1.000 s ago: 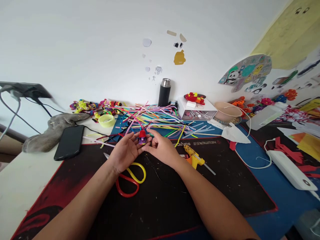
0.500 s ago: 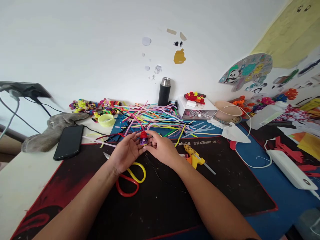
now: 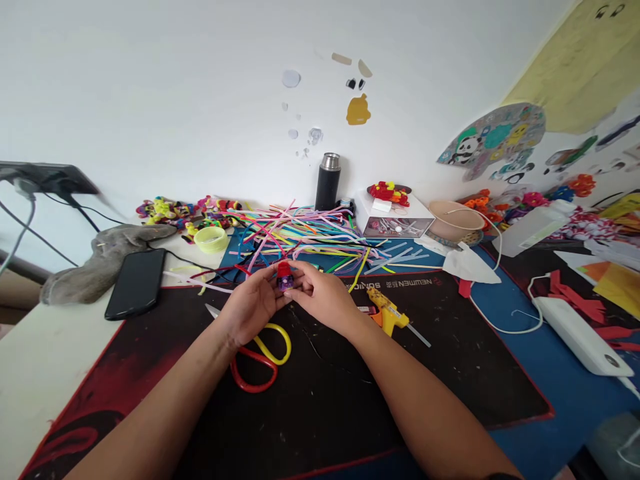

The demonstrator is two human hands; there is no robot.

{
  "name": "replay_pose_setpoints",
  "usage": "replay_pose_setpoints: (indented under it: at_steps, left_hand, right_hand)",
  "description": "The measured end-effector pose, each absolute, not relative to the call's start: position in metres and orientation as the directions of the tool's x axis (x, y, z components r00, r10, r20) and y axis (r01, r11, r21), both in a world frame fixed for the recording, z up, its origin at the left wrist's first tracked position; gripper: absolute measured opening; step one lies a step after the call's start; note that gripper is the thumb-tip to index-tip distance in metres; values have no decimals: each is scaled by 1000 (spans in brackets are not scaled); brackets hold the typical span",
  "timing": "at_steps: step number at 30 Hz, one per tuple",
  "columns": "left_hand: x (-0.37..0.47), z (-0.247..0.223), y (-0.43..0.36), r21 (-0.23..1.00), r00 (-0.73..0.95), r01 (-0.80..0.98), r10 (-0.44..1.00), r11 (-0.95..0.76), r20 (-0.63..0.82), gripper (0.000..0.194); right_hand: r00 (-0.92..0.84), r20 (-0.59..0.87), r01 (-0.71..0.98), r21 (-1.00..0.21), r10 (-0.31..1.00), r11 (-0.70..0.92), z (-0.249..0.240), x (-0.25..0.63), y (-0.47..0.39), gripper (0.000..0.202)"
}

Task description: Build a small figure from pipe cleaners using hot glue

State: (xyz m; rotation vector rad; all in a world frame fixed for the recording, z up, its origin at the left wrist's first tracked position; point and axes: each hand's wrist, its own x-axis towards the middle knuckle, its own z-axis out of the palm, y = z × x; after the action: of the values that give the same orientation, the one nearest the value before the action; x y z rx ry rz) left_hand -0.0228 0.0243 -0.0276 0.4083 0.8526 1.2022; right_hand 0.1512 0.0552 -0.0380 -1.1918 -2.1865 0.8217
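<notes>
Both hands meet around a small red and purple pipe-cleaner piece [image 3: 285,275], red at the top and purple below. My left hand [image 3: 254,298] is turned palm up, its fingers curled against the piece's left side. From the other side, my right hand [image 3: 320,293] grips it between thumb and fingers. Beneath my left wrist lie scissors [image 3: 273,343] with one red and one yellow handle loop, the blade tip showing past the wrist. Just beyond the hands spreads a heap of colourful pipe cleaners [image 3: 310,233].
A yellow glue gun [image 3: 387,312] with a glue stick lies right of my right wrist on the black mat [image 3: 450,360]. A phone [image 3: 135,283], tape roll [image 3: 210,240], black flask [image 3: 328,181], small drawer box [image 3: 395,217] and white power strip [image 3: 583,337] stand around.
The hands and the red and purple piece stay nearly in place. The piece has turned slightly between the fingers. The whole view has shifted a little.
</notes>
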Motion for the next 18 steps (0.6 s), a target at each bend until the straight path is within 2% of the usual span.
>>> replay_pose_setpoints:
  at_steps: [6, 18]
  left_hand:
    - [-21, -22, 22, 717, 86, -615, 932, 327, -351, 39]
    - [-22, -28, 24, 732, 100, -599, 937, 325, -334, 34]
  right_hand:
    - [-485, 165, 563, -693, 859, 451, -41, 151, 56, 63]
    - [-496, 146, 565, -694, 856, 446, -40, 151, 56, 60]
